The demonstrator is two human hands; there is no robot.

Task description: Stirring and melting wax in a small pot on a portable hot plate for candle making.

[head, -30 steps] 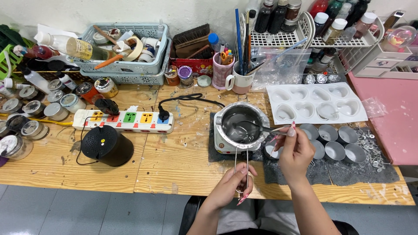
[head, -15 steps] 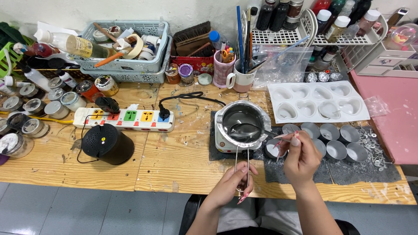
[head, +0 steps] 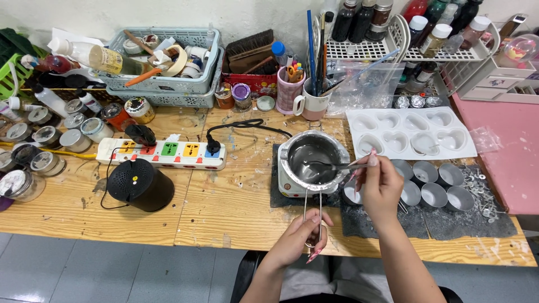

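The spoon (head: 331,166) had been swung back into the melting pot (head: 310,160) on the counter (head: 224,207), pinched by the right hand (head: 380,188); the left hand (head: 297,240) was closed on the wire handle (head: 312,216). The tins (head: 438,185) appeared mostly unfilled.

I see shiny metal pot (head: 312,160), metal spoon (head: 337,166), thin wire handle (head: 312,216). Worktop (head: 224,207) is raw wood, paint-flecked. Mould tray (head: 409,133) looks glossy white plastic. Mat (head: 449,221) is dark, rough, matt.
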